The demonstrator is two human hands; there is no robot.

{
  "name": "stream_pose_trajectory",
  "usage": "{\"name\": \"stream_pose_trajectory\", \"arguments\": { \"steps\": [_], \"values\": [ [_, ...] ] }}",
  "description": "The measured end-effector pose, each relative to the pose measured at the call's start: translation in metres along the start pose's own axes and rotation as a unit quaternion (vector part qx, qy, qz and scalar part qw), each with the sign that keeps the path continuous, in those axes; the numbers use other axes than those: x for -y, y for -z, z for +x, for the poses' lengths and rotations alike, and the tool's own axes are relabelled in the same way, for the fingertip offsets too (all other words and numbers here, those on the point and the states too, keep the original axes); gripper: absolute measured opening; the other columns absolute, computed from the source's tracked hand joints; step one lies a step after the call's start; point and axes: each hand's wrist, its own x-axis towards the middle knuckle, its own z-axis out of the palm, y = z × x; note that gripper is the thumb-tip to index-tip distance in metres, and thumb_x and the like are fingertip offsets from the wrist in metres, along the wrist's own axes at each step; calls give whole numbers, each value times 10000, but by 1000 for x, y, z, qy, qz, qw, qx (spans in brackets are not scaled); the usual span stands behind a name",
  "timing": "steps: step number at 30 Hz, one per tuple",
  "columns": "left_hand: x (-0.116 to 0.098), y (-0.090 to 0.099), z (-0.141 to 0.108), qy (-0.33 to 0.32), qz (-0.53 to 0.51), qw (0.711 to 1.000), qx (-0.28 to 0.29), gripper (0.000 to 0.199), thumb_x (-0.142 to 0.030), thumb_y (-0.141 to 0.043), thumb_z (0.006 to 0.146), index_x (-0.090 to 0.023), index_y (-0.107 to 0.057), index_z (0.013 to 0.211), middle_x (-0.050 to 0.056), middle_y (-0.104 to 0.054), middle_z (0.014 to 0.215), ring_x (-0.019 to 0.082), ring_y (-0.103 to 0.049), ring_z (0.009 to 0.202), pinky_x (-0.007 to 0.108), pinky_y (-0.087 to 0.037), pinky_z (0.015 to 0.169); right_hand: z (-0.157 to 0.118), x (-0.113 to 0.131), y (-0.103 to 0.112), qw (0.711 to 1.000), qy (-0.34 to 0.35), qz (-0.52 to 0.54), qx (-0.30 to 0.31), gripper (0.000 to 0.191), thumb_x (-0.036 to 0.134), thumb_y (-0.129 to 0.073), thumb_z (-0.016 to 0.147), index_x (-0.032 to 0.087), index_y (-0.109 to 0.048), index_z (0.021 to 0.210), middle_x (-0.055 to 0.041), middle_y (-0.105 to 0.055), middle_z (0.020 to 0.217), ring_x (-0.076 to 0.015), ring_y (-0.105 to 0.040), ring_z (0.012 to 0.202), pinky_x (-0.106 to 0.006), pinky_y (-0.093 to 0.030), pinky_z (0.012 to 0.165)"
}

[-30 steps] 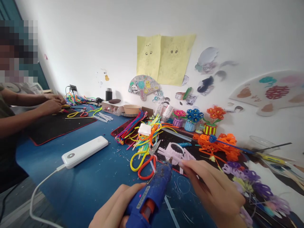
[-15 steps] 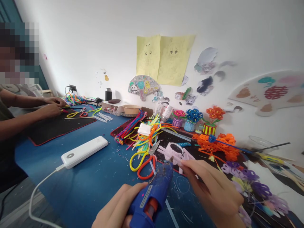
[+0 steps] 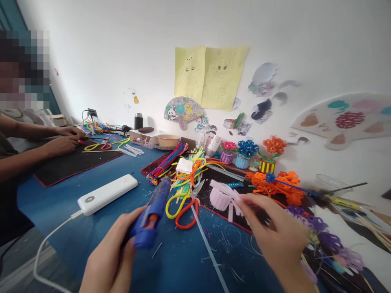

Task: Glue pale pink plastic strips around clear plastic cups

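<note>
My left hand [image 3: 114,248] is wrapped round a blue hot glue gun [image 3: 152,211], its nozzle pointing up and away, left of the scissors. Between the thumb and fingers of my right hand [image 3: 271,228] is a pale pink pot-shaped piece [image 3: 220,197] made of fuzzy strips, with loose strip ends hanging from it. The nozzle and the pink piece are apart. Yellow-and-red-handled scissors [image 3: 187,205] lie partly open between them, and a clear glue stick [image 3: 209,248] lies on the blue table.
A white power bank [image 3: 108,194] with a cable lies at left. Bundled pipe cleaners [image 3: 166,162], small flower pots [image 3: 242,160], orange flowers [image 3: 279,185] and purple flowers [image 3: 328,234] stand or lie behind and at right. A person's hands [image 3: 65,140] work over a black mat.
My left hand has drawn the glue gun left, away from the pink piece. The pink piece has turned in my right hand, so its ribbed side shows.
</note>
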Motion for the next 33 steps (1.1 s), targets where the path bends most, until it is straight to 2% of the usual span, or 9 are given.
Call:
{"name": "stream_pose_trajectory", "arguments": {
  "steps": [2, 5, 9, 15, 19, 22, 24, 28, 33],
  "values": [
    [11, 6, 14, -71, 125, 989, 38, 317, -387, -569, 868, -263, -677, 1139, 42, -724, 1027, 257, -668, 909, 357, -521, 797, -1, -8, 0, 998, -66, 12, -9, 136, 321, -660, 897, 208, -703, 835, -5, -740, 714, -139, -679, 569, -225, -541, 579],
    [32, 2, 29, -161, 318, 933, 53, 323, -293, -407, 951, -181, -629, 1157, 81, -693, 931, 261, -658, 811, 384, -512, 720, -3, -20, 1, 982, -181, 43, -36, 176, 376, -703, 846, 204, -719, 874, -27, -741, 770, -169, -690, 622, -278, -562, 637],
    [55, -13, 34, -167, 431, 883, 82, 320, -217, -377, 965, -120, -606, 1167, 117, -679, 932, 294, -653, 844, 408, -497, 709, 0, -26, 8, 964, -251, 57, -73, 245, 423, -739, 798, 191, -725, 876, -47, -727, 799, -188, -677, 638, -328, -560, 669],
    [28, -23, 39, -177, 503, 844, 62, 315, -164, -421, 941, -105, -616, 1181, 155, -686, 1032, 342, -618, 908, 432, -478, 692, 9, -29, 20, 952, -281, 10, -122, 296, 461, -719, 809, 190, -724, 928, -51, -718, 804, -210, -683, 677, -342, -559, 689],
    [-28, -73, 53, -290, 395, 860, 142, 352, -101, -540, 882, -176, -586, 1223, 98, -670, 1151, 282, -590, 1001, 409, -464, 824, 12, -38, 24, 960, -247, -78, -102, 281, 446, -672, 846, 178, -725, 914, -55, -727, 762, -211, -689, 652, -322, -542, 655],
    [-58, -130, 67, -393, 350, 807, 269, 322, -68, -569, 852, -198, -626, 1141, 82, -660, 1182, 283, -559, 1054, 416, -430, 841, 12, -42, 24, 966, -221, -118, -62, 270, 434, -649, 856, 174, -714, 835, -47, -724, 694, -193, -677, 583, -300, -524, 610],
    [-62, -160, 76, -413, 343, 792, 290, 247, -77, -628, 814, -172, -657, 1040, 82, -694, 1062, 272, -579, 978, 399, -426, 790, 12, -43, 23, 969, -211, -124, -44, 260, 421, -631, 866, 176, -704, 820, -38, -723, 675, -184, -678, 576, -285, -516, 604],
    [-49, -179, 90, -407, 330, 807, 273, 126, -75, -660, 797, -171, -651, 716, 52, -708, 783, 258, -599, 837, 386, -409, 724, 10, -41, 21, 970, -193, -148, -29, 245, 406, -586, 892, 190, -681, 826, -12, -707, 653, -174, -672, 558, -269, -474, 570],
    [-40, -167, 96, -358, 273, 877, 171, 101, -136, -601, 888, -183, -638, 807, 35, -708, 823, 225, -583, 789, 342, -412, 674, 4, -38, 16, 969, -162, -186, 18, 259, 424, -530, 927, 222, -658, 830, 20, -695, 644, -174, -661, 540, -266, -410, 522]
  ]
}}
